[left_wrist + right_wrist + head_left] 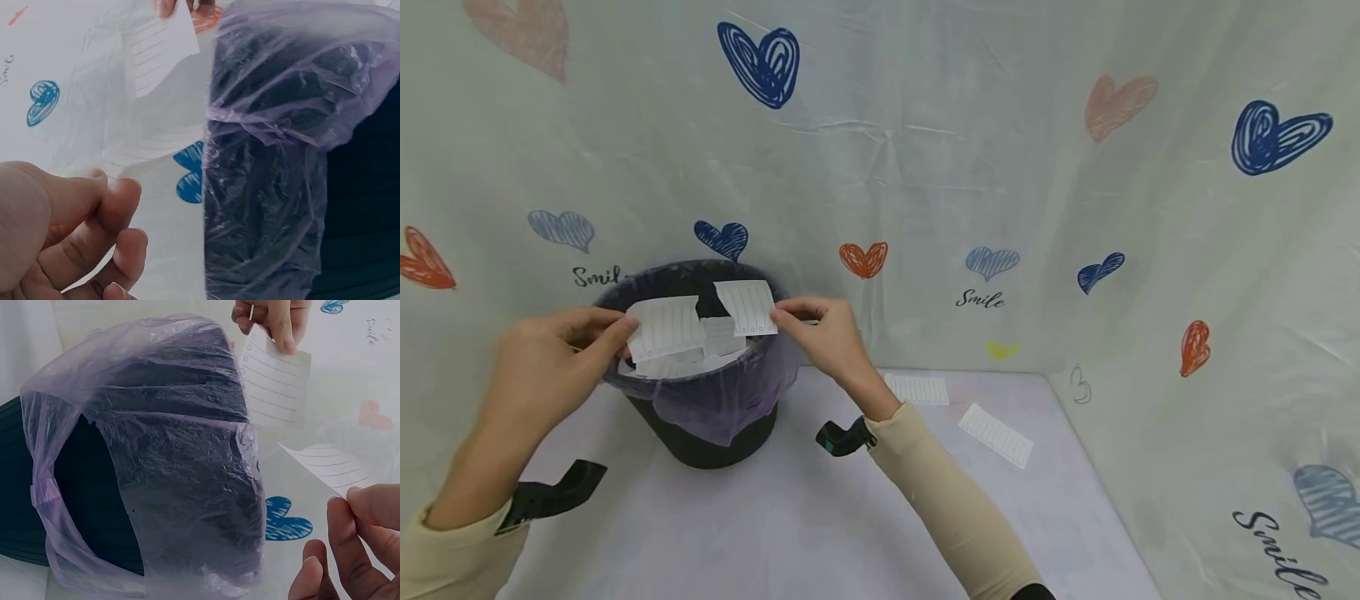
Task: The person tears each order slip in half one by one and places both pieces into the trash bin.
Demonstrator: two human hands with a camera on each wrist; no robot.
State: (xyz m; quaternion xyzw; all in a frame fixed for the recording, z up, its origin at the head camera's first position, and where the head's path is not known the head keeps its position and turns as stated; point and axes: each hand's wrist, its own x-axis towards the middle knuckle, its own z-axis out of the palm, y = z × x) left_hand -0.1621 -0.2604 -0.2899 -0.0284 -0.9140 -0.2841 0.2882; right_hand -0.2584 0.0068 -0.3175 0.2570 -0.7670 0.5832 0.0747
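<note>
A dark bin point(700, 437) lined with a translucent purple bag point(715, 408) stands at the left of the table. My left hand point(553, 358) pinches a lined paper sheet point(666, 325) by its edge over the bin's left side. Opposite it, my right hand point(827, 337) pinches another lined sheet point(748, 307) between thumb and forefinger at the right rim. Between and below these two, more paper sheets point(722, 337) fill the bin's mouth. In the right wrist view, the sheet in my right hand point(331, 467) sits just beyond the bag-covered rim.
Two lined paper sheets, one by the back edge point(917, 389) and one nearer point(997, 435), lie on the white table point(850, 517) right of the bin. A hanging sheet printed with hearts point(887, 183) closes off the back and right sides.
</note>
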